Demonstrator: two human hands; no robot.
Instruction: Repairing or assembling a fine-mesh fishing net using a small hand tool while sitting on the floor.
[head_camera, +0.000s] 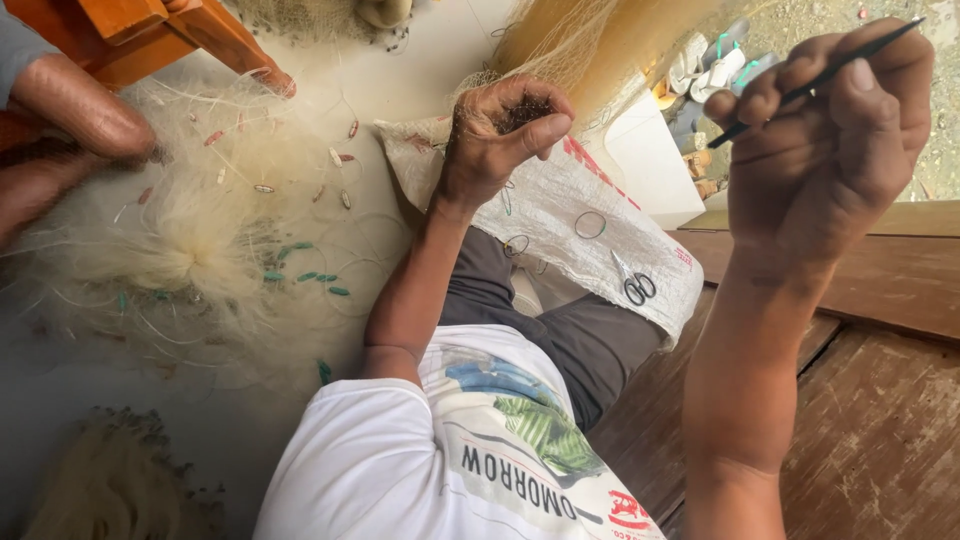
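Closest to the lens is the right hand (825, 130), raised high at the right of the view, fingers curled tight and pressed together around a thin dark netting needle (815, 82). That needle's long axis runs on a slant — tip up toward the top right corner, tail down and left past the knuckles, toward the net.

Across from it, the left hand (500, 140) is bunched shut on a gathered pinch of fine fishing net (560, 40), thumb clamped against the curled fingers with a dark knot of mesh showing in the grip. From that pinch the pale golden net fans away upward, toward the top edge.

So the held mesh lies to the left of the needle and a little lower — well apart from the right hand, with open air between the two. The needle's lower end is the end nearer the net; the left hand is the one on it.

Below the left hand a white woven sack (590, 235) is spread over the person's lap, with a small pair of scissors (635, 285) lying on it. A heap of pale net with small green and red floats (200, 250) sits on the floor at the left — another person's bare leg (80, 110) beside it.
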